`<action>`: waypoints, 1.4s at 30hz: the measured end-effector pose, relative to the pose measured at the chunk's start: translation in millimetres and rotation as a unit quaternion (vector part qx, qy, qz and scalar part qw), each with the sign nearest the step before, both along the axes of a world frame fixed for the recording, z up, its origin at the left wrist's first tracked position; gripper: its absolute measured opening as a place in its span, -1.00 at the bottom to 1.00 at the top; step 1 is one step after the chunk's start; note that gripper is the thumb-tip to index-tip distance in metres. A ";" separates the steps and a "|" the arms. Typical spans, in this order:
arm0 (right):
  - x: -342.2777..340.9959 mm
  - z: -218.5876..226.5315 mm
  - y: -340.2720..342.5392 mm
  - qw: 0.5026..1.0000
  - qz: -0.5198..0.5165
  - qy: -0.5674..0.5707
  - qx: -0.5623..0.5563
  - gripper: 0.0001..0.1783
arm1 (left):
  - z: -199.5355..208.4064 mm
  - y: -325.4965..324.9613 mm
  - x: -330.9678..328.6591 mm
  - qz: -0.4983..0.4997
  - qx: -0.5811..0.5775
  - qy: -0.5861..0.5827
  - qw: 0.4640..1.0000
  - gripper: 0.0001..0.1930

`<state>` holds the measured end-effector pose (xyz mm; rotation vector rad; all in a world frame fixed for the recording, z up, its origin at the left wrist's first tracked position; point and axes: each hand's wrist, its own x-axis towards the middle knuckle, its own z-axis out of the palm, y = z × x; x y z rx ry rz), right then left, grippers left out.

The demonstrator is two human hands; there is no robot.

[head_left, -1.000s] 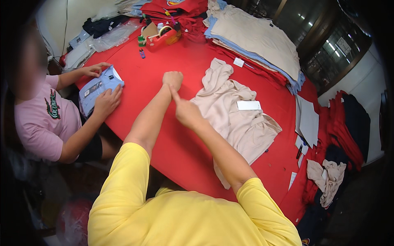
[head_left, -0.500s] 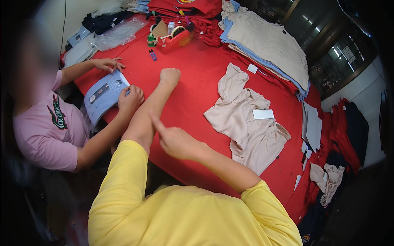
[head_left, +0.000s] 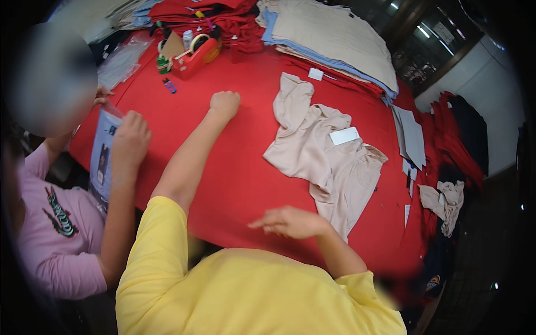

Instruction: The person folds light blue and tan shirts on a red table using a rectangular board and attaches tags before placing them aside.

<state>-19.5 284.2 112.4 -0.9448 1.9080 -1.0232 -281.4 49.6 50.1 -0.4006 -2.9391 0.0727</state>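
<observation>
My left hand (head_left: 225,104) rests as a closed fist on the red cloth of the table (head_left: 234,162), the arm stretched out, with nothing seen in it. My right hand (head_left: 291,221) hovers over the table's near edge, its fingers extended and slightly blurred, holding nothing. Just beyond it lies a crumpled beige shirt (head_left: 312,139) with a white card (head_left: 344,135) on top. To my left, a co-worker in a pink shirt holds a folded light-blue garment in a clear bag (head_left: 101,153); the co-worker's hand (head_left: 130,137) is at the bag's upper edge.
A red tape dispenser (head_left: 192,60) and small blue thread snips (head_left: 169,85) are at the back left. Stacked beige and blue garments (head_left: 335,42) fill the far right, near red folded garments (head_left: 223,28). Papers (head_left: 409,137) line the right edge, beside a small crumpled beige garment (head_left: 444,204).
My right hand has moved off my left forearm, down and right, its pointing finger now joined by the others. The co-worker has raised the bag more upright. The whole view has shifted.
</observation>
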 end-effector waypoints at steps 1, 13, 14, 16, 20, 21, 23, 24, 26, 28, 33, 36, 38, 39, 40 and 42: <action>18.7 -22.3 20.7 0.999 -0.016 0.031 0.040 -0.60 | -1.3 11.7 -2.9 -0.013 0.016 -0.006 1.000 -0.84; -69.1 -57.3 197.0 0.754 -0.637 0.161 -0.028 -0.82 | -12.4 194.0 -14.5 -0.197 0.372 -0.036 0.906 -0.70; -88.5 -61.8 211.6 0.707 -0.671 0.214 -0.061 -0.83 | -18.3 203.1 -9.7 -0.208 0.394 -0.021 0.895 -0.64; -119.2 -68.8 229.8 0.648 -0.708 0.271 -0.072 -0.84 | -35.8 207.4 -6.8 -0.210 0.383 -0.012 0.899 -0.54; -176.6 -87.0 240.3 0.666 -0.671 0.322 -0.046 -0.72 | -51.2 203.2 20.0 -0.209 0.310 0.047 0.926 -0.51; -194.6 -92.6 239.6 0.658 -0.642 0.393 -0.005 -0.68 | -49.4 202.2 31.3 -0.217 0.333 0.070 0.915 -0.53; -219.5 -93.6 215.4 0.674 -0.603 0.425 0.027 -0.62 | -46.1 187.6 48.7 -0.238 0.371 0.085 0.893 -0.56; -225.8 -92.3 185.6 0.702 -0.596 0.390 0.022 -0.59 | -44.4 174.4 56.5 -0.252 0.388 0.080 0.883 -0.58; -235.2 -93.0 159.4 0.738 -0.535 0.409 0.050 -0.54 | -44.8 152.1 65.3 -0.269 0.405 0.083 0.870 -0.65; -231.8 -105.3 141.9 0.746 -0.420 0.505 0.109 -0.51 | -49.5 121.4 69.5 -0.266 0.398 0.096 0.873 -0.73; -153.1 -54.5 80.1 0.911 -0.353 0.141 0.160 -0.52 | -50.2 10.1 114.6 -0.139 0.426 0.139 0.883 -0.87; -85.8 -28.1 65.1 0.958 -0.223 0.096 0.151 -0.52 | -44.4 -38.3 161.9 -0.123 0.431 0.035 0.893 -0.83; -46.0 -11.3 34.0 0.965 -0.141 0.156 0.160 -0.55 | -35.2 -59.7 195.9 -0.131 0.432 -0.023 0.892 -0.82; -30.0 -15.2 22.8 0.955 -0.121 0.223 0.156 -0.58 | -31.3 -68.5 211.8 -0.125 0.423 -0.048 0.896 -0.81; -19.1 -11.3 8.8 0.953 -0.100 0.233 0.165 -0.61 | -33.1 -77.6 224.3 -0.123 0.418 -0.044 0.899 -0.80; -11.2 4.6 -7.1 0.955 -0.113 0.234 0.140 -0.67 | -37.2 -92.2 242.9 -0.120 0.409 -0.040 0.904 -0.76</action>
